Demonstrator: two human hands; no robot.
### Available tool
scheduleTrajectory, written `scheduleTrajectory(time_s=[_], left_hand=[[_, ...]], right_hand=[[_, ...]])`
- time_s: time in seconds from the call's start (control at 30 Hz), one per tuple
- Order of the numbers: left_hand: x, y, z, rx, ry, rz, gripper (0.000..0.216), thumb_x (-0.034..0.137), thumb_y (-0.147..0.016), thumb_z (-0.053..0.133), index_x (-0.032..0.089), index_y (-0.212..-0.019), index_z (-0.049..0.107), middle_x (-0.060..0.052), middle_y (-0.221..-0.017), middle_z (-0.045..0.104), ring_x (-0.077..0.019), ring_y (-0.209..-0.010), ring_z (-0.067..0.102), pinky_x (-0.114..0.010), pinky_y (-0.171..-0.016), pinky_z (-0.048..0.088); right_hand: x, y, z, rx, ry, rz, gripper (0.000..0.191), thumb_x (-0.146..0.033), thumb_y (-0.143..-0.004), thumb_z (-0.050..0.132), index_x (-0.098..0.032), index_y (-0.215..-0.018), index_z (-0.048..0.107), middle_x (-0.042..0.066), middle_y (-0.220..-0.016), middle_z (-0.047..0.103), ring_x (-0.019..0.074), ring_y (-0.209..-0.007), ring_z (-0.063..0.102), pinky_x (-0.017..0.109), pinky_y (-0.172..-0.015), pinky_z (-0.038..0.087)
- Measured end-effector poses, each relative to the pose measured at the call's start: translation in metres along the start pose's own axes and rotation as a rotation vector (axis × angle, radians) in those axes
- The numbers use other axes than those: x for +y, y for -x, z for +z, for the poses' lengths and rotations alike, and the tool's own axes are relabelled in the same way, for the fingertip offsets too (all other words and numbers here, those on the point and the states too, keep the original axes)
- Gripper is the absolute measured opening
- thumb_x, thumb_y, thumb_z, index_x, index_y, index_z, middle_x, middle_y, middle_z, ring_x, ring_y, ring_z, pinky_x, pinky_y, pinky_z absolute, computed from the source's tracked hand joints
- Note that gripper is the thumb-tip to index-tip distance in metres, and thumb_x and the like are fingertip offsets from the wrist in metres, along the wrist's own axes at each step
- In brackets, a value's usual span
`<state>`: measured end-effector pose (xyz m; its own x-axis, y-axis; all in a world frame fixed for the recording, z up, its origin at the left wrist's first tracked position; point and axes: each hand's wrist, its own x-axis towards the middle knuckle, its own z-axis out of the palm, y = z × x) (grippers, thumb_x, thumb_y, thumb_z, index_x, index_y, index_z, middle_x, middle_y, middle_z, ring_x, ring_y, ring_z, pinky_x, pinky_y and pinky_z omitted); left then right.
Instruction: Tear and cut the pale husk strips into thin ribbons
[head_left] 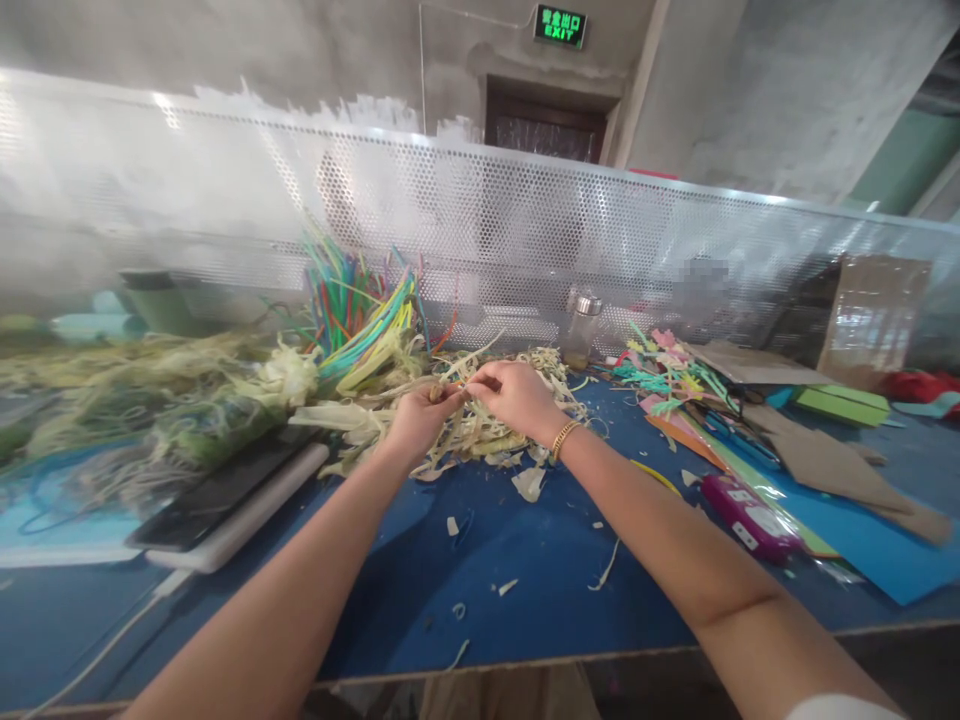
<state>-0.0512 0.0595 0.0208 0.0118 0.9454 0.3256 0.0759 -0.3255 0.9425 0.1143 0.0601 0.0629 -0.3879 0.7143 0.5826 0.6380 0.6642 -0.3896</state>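
Both my hands meet over a heap of pale dried husk strips [480,430] on the blue table [525,590]. My left hand [420,415] is closed, pinching a thin strip at its fingertips. My right hand [514,395], with a gold bracelet at the wrist, is closed too and pinches the same strip end from the right. The fingertips of both hands touch around the strip [459,390].
A bundle of coloured plastic strips [360,320] and more husk fibres [150,400] lie to the left, above a dark tablet on a white board [225,500]. A glass jar [581,330], coloured paper scraps [675,380], a purple box [750,515] and cardboard [832,460] lie to the right. A perforated metal screen [525,220] closes the back.
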Motion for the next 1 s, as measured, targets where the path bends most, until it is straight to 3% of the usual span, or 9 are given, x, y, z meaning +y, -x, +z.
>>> scheduleTrajectory(time_s=[0.13, 0.3, 0.5, 0.57, 0.67, 0.77, 0.9, 1.0], left_hand=[[0.0, 0.001, 0.001, 0.002, -0.021, 0.022, 0.039, 0.052, -0.058, 0.074, 0.015, -0.066, 0.064, 0.001, -0.062, 0.058, -0.0134, -0.063, 0.05, -0.026, -0.062, 0.038], [-0.003, -0.001, 0.0, -0.072, -0.036, -0.008, 0.038, 0.051, -0.058, 0.075, 0.015, -0.066, 0.066, 0.0, -0.06, 0.059, -0.0145, -0.063, 0.052, -0.026, -0.062, 0.039], [-0.005, -0.003, -0.002, 0.119, 0.028, 0.011, 0.039, 0.046, -0.058, 0.076, 0.015, -0.081, 0.069, 0.0, -0.068, 0.063, -0.0148, -0.068, 0.055, -0.027, -0.067, 0.041], [-0.004, -0.003, -0.001, 0.082, 0.052, 0.025, 0.04, 0.044, -0.056, 0.078, 0.015, -0.083, 0.069, -0.001, -0.071, 0.064, -0.0147, -0.069, 0.055, -0.027, -0.068, 0.041], [-0.003, -0.001, 0.001, -0.053, 0.048, 0.024, 0.032, 0.041, -0.055, 0.079, 0.015, -0.068, 0.066, 0.001, -0.064, 0.061, -0.0133, -0.065, 0.053, -0.026, -0.066, 0.039], [-0.002, 0.002, 0.004, -0.074, 0.089, -0.013, 0.03, 0.039, -0.057, 0.077, 0.016, -0.058, 0.058, 0.003, -0.055, 0.053, -0.0101, -0.056, 0.046, -0.024, -0.057, 0.035], [0.0, 0.007, 0.01, -0.049, 0.216, -0.207, 0.026, 0.035, -0.058, 0.073, 0.017, -0.06, 0.053, 0.006, -0.049, 0.045, -0.0074, -0.043, 0.037, -0.023, -0.044, 0.026], [0.0, 0.01, 0.015, -0.023, 0.233, -0.279, 0.026, 0.034, -0.056, 0.072, 0.017, -0.06, 0.052, 0.007, -0.046, 0.04, -0.0066, -0.039, 0.032, -0.022, -0.04, 0.021]], right_hand=[[0.006, 0.002, 0.012, -0.011, -0.087, 0.136, 0.019, -0.037, -0.08, 0.061, -0.019, -0.077, 0.067, 0.002, -0.071, 0.066, 0.0134, -0.065, 0.056, 0.026, -0.063, 0.039], [0.02, 0.002, 0.03, 0.008, -0.323, 0.223, 0.014, -0.03, -0.08, 0.059, -0.017, -0.079, 0.064, 0.001, -0.075, 0.065, 0.0107, -0.065, 0.055, 0.023, -0.062, 0.041], [0.02, 0.006, 0.028, -0.093, -0.282, 0.272, 0.018, -0.023, -0.083, 0.053, -0.016, -0.067, 0.058, -0.003, -0.059, 0.054, 0.0089, -0.055, 0.045, 0.023, -0.056, 0.033], [0.016, 0.01, 0.022, -0.158, -0.249, 0.261, 0.02, -0.023, -0.084, 0.052, -0.016, -0.067, 0.058, -0.003, -0.06, 0.053, 0.0088, -0.055, 0.044, 0.023, -0.057, 0.032], [0.009, 0.017, 0.014, -0.199, -0.21, 0.261, 0.022, -0.026, -0.086, 0.052, -0.016, -0.068, 0.058, -0.002, -0.062, 0.056, 0.0091, -0.057, 0.046, 0.023, -0.058, 0.033], [0.003, 0.026, 0.011, -0.147, -0.147, 0.247, 0.022, -0.028, -0.087, 0.052, -0.017, -0.069, 0.059, -0.001, -0.065, 0.057, 0.0103, -0.061, 0.049, 0.023, -0.062, 0.034], [0.0, 0.039, 0.018, 0.0, -0.063, 0.186, 0.01, -0.023, -0.084, 0.055, -0.018, -0.076, 0.06, -0.001, -0.069, 0.058, 0.012, -0.067, 0.05, 0.025, -0.066, 0.036], [0.003, 0.046, 0.029, 0.074, -0.144, 0.189, 0.004, -0.018, -0.081, 0.055, -0.018, -0.08, 0.059, 0.0, -0.076, 0.059, 0.0131, -0.073, 0.052, 0.026, -0.071, 0.039]])
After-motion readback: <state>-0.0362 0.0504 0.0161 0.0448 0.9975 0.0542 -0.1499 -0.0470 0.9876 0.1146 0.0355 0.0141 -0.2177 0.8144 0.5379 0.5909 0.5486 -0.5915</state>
